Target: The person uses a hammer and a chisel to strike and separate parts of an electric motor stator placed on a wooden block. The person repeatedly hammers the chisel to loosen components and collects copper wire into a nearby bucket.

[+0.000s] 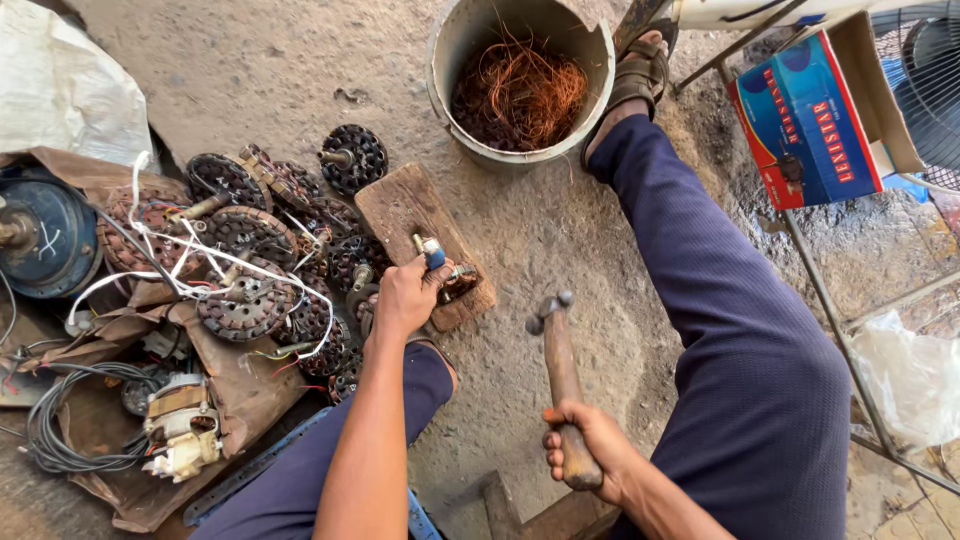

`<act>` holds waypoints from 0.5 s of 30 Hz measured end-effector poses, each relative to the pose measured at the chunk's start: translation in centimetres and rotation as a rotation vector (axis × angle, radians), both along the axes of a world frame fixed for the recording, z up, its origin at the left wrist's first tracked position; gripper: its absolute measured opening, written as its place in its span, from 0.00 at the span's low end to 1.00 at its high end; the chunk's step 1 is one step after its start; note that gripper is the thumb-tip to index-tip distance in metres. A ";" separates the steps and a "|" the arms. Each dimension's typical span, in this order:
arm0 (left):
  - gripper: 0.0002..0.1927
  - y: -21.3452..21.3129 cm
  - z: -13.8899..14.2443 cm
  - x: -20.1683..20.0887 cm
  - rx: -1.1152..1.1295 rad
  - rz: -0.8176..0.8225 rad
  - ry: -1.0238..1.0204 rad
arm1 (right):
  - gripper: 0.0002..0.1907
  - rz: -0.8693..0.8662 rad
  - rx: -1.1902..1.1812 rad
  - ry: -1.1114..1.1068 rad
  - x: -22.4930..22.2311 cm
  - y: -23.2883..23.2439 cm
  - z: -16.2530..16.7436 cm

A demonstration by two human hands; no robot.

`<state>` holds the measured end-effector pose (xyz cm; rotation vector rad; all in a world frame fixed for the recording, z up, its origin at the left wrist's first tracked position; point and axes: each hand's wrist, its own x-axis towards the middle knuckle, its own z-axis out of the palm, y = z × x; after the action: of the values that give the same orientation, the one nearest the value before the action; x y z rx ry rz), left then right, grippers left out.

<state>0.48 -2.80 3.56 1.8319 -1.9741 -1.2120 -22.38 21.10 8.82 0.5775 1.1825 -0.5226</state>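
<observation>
At far left of the floor [250, 60] lies a white sack [60, 85] and a blue round motor housing [40, 235], with a coil of grey cable [60, 430] near the lower-left edge. Next to these is a heap of dark fan stators [260, 250], some w/ white wires tangled over them; they lie on brown sacking, probably so that small parts stay together.

More to the centre, a wood block [410, 215] lies on the floor as a hard base. The left hand [405, 298] rests on its lower edge, fingers closed tight around a blue-handled chisel [432, 252], tip set against a small stator piece [460, 282] on the block. The tool stands nearly upright, so a blow can go straight down.

To the right, the right hand [585, 450] has its fingers wrapped fully around the lower end of a hammer [560, 370], head raised above the floor, just beside the block.

Above, at the top edge, a grey bucket [520, 75] holds copper wire [525, 95], near the sandalled foot [640, 70]. Far right: a blue-red carton [805, 125] and a fan grille [925, 80].
</observation>
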 end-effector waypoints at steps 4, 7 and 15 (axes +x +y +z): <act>0.15 0.8 -1.4 0.2 -0.247 -0.101 0.021 | 0.09 0.038 -0.015 0.023 0.3 -0.4 -0.1; 0.18 1.5 -2.3 -0.1 -0.239 -0.112 -0.034 | 0.09 0.123 -0.059 0.042 0.6 -1.5 1.0; 0.14 2.2 -1.8 -0.3 -0.372 -0.072 0.013 | 0.14 0.466 -0.720 0.181 -3.5 -5.9 14.2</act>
<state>0.21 -0.62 1.76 1.5765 -2.1030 -0.8001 -25.87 15.24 23.05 -0.3624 1.1525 -0.5572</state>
